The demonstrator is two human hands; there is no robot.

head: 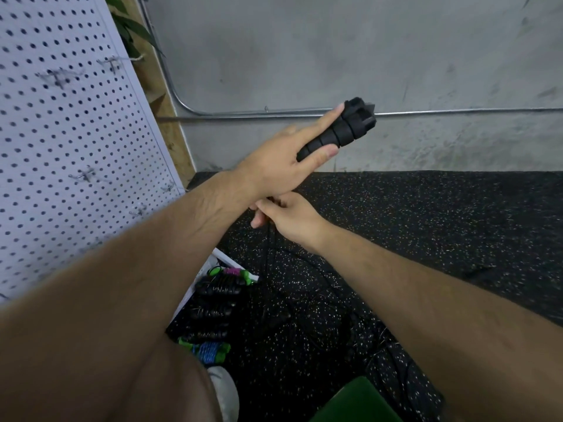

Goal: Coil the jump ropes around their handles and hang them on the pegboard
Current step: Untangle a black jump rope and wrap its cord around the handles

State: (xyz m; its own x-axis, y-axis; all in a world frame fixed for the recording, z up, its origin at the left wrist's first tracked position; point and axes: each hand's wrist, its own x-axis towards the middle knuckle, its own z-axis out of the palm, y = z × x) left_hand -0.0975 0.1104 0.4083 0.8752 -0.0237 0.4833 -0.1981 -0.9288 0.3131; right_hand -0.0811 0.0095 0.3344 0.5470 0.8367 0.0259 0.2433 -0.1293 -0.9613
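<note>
Pegboard [76, 132] fills frame left. Handles [338, 129] upper centre, in left hand [274, 166]. Right hand [292, 217] just below, pinching loose rope [267, 251] that drops to mat [426, 223]. Coiled ropes [213, 303] lower centre on mat, beside pegboard foot. Wall [335, 41] behind, top.

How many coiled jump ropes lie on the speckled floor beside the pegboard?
5, in a row along the white perforated pegboard: a green-and-pink coil farthest, three black coils between, a blue-and-green coil nearest. The left forearm may hide more.

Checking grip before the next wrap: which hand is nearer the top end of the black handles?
Left. The left hand holds the black handles, fingers reaching nearly to their top end. The right hand sits lower, under the left wrist, pinching the rope.
</note>
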